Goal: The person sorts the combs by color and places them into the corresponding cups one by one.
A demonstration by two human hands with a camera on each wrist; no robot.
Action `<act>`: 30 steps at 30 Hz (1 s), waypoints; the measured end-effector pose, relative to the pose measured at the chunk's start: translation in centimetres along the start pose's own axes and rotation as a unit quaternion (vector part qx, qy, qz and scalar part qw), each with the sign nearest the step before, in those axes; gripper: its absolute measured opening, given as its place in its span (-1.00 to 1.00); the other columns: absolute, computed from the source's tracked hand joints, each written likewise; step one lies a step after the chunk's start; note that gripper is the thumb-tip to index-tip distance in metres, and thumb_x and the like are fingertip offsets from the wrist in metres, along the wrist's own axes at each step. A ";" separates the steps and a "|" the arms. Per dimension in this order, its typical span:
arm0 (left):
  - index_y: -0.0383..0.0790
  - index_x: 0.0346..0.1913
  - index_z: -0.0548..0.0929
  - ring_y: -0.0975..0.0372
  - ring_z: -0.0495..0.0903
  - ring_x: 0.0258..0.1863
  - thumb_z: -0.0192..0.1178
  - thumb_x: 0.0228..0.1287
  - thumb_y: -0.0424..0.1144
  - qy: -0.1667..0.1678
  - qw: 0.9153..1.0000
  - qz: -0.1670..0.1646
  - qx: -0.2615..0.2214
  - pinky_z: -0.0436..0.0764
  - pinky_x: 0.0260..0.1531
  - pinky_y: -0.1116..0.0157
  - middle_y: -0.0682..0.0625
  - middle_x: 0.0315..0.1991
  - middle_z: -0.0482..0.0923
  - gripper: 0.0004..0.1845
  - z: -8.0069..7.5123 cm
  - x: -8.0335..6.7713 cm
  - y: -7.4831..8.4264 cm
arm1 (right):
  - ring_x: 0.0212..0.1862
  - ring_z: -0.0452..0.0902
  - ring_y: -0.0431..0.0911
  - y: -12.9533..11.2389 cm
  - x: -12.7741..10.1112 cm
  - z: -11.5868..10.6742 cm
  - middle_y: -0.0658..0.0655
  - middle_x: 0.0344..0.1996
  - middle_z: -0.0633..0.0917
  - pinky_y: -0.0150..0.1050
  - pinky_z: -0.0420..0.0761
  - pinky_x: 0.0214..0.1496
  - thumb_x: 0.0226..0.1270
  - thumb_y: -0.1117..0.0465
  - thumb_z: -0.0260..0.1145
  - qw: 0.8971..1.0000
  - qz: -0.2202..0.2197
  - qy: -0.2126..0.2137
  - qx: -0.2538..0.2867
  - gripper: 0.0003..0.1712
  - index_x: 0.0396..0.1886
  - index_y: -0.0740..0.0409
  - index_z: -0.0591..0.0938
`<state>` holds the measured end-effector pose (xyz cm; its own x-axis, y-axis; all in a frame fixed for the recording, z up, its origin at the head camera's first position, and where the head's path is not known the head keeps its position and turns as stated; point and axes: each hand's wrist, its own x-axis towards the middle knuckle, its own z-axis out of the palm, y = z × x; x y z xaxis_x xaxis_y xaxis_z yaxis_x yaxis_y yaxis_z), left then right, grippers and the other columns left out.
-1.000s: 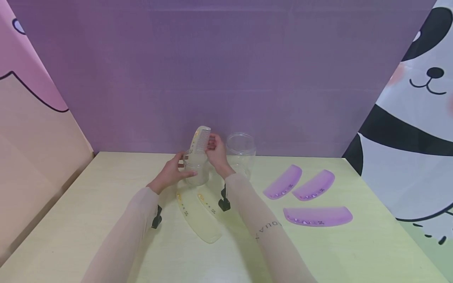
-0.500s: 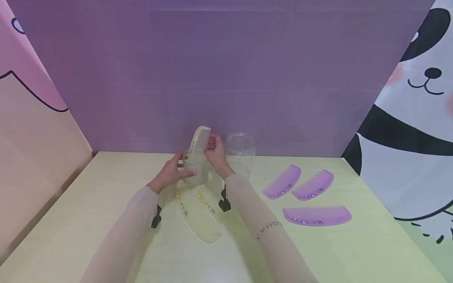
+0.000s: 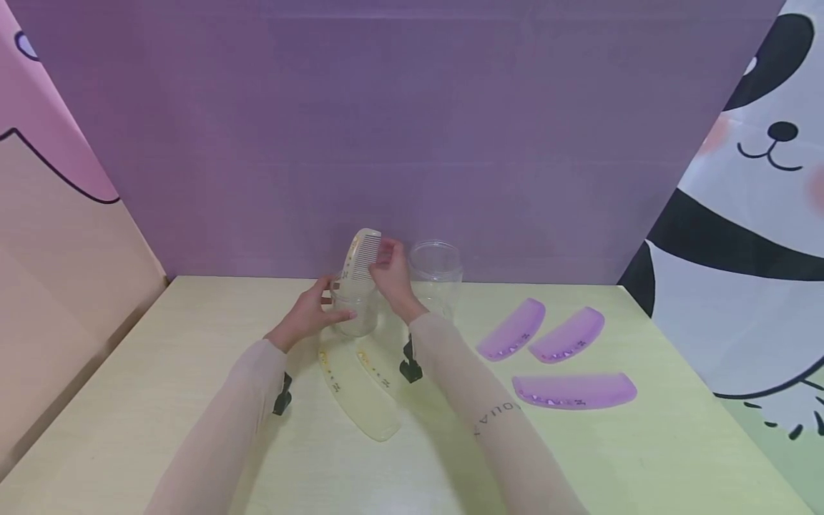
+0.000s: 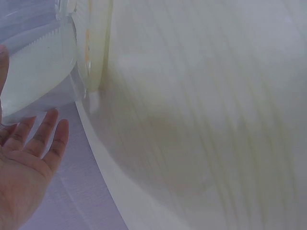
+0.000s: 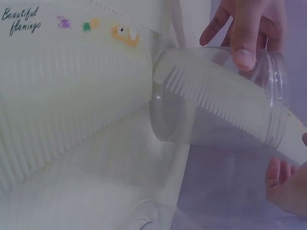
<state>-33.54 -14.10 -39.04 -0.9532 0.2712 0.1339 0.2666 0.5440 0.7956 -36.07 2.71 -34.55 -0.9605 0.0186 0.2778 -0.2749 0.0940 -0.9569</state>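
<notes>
A pale yellow comb [image 3: 363, 256] leans in a clear jar [image 3: 357, 320], its upper part sticking out above the rim with the teeth to the right. My left hand [image 3: 310, 312] holds the jar from the left, thumb in front and fingers round the back. At the comb's toothed edge, my right hand [image 3: 394, 282] pinches it above the jar's mouth; the exact finger contact is partly hidden. Through the jar wall in the right wrist view, the slanted comb [image 5: 216, 98] reaches the bottom. A large yellow comb [image 3: 360, 404] and a narrower yellow comb [image 3: 375, 368] lie on the table nearer me.
A second, taller clear jar [image 3: 435, 279] stands just right of my right hand. Three purple combs [image 3: 511, 330] lie on the right side of the table [image 3: 644, 458]. A purple backdrop [image 3: 412, 129] rises behind the table's far edge.
The fingers of my right hand have shifted slightly at the comb's edge. The comb and jar stay nearly in place, and the whole view has drifted a little left.
</notes>
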 end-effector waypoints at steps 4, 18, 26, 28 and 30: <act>-0.20 0.35 0.07 -0.12 0.39 0.17 0.36 0.01 -0.11 0.001 1.000 0.000 0.002 0.48 0.14 0.04 -0.21 0.28 0.23 -0.10 0.0 0.0 -0.1 | 0.14 0.38 0.11 -0.4 -0.1 0.1 0.27 0.14 0.39 -0.15 0.49 0.18 0.03 0.53 0.14 0.999 -0.005 0.011 -0.031 -0.34 0.20 0.28 0.24; -0.17 0.36 0.06 -0.10 0.36 0.20 0.36 -0.01 -0.04 -0.008 1.000 -0.013 0.006 0.46 0.16 0.03 -0.19 0.31 0.20 -0.07 -0.2 0.1 -0.2 | 0.18 0.34 0.10 -2.6 -0.5 -0.4 0.26 0.14 0.40 -0.11 0.42 0.24 0.09 0.46 0.19 0.999 -0.020 0.011 -0.050 -0.37 0.21 0.26 0.25; -0.20 0.34 0.08 -0.12 0.37 0.18 0.35 0.01 -0.07 -0.007 1.000 -0.004 0.010 0.47 0.15 0.03 -0.21 0.30 0.21 -0.11 -0.1 0.1 -0.1 | 0.20 0.32 0.12 -4.0 -1.1 -1.4 0.27 0.15 0.40 -0.12 0.41 0.26 0.16 0.43 0.21 0.999 -0.024 -0.023 -0.030 -0.39 0.22 0.30 0.24; -0.19 0.34 0.08 -0.12 0.37 0.18 0.35 0.01 -0.07 -0.008 1.000 -0.004 0.008 0.46 0.15 0.02 -0.21 0.30 0.21 -0.10 -0.1 0.1 -0.1 | 0.19 0.32 0.14 -4.1 -1.3 -1.8 0.30 0.15 0.40 -0.11 0.42 0.25 0.16 0.44 0.21 0.999 -0.035 -0.034 -0.024 -0.39 0.21 0.32 0.24; -0.19 0.35 0.07 -0.12 0.36 0.19 0.35 0.01 -0.07 -0.009 1.000 -0.006 0.008 0.46 0.15 0.02 -0.20 0.30 0.21 -0.10 -0.1 0.1 -0.1 | 0.19 0.32 0.14 -4.1 -1.6 -2.2 0.31 0.15 0.39 -0.11 0.42 0.24 0.16 0.42 0.21 0.998 -0.045 -0.046 -0.023 -0.39 0.21 0.32 0.24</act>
<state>-33.65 -14.17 -39.06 -0.9532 0.2800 0.1138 0.2584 0.5596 0.7874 -33.35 4.49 -30.83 -0.9328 -0.0838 0.3505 -0.3592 0.1378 -0.9230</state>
